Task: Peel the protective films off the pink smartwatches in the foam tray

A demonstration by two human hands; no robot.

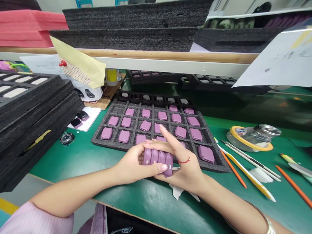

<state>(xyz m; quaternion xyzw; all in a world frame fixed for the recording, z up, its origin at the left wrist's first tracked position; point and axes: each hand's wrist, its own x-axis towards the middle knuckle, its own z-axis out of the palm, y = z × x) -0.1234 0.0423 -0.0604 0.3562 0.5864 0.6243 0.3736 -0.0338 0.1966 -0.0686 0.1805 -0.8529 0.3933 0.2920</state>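
My left hand (136, 162) and my right hand (184, 165) meet in front of me around a row of purple watch cases (158, 157), several pressed side by side. The left thumb lies across their near side, its tip on the rightmost case. The right fingers reach behind and beneath the row, while one right finger points up and away. Just beyond my hands, a black foam tray (97, 140) holds more purple watch cases (180, 132) in its square pockets. My hands hide a few pockets at the tray's near edge.
Stacked black foam trays (31, 130) stand at the left, near two dark-faced watches (79, 119). To the right lie a glass jar (264, 133), an orange stick (234, 167) and a yellow-white brush handle (253, 174). A shelf edge (146, 60) crosses above. White tissue (176, 191) lies under my right wrist.
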